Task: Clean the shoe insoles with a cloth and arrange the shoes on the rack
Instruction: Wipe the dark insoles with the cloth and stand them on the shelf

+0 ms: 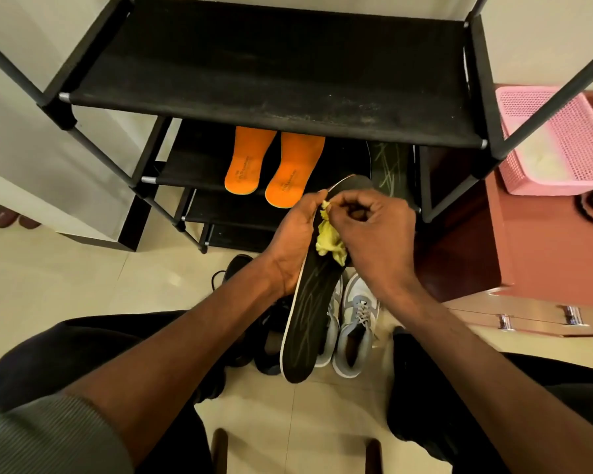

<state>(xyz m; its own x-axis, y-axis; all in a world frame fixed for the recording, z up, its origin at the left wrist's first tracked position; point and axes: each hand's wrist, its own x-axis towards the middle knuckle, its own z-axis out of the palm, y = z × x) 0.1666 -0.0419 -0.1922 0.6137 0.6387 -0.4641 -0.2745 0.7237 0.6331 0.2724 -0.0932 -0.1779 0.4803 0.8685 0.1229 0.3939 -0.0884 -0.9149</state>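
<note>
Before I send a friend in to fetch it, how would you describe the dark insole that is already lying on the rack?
Find the black shoe rack and look under its top shelf. On the shelf below lie two orange insoles; to their right is the dark insole. It is black with pale scribbled lines, unlike its plain orange neighbours, and no hand holds it.

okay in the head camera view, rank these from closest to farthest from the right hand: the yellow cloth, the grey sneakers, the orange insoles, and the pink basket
From the right hand:
1. Yellow cloth, pinched in its fingers.
2. Grey sneakers, on the floor just below it.
3. Orange insoles, on a lower rack shelf, up and left.
4. Pink basket, far right.
</note>
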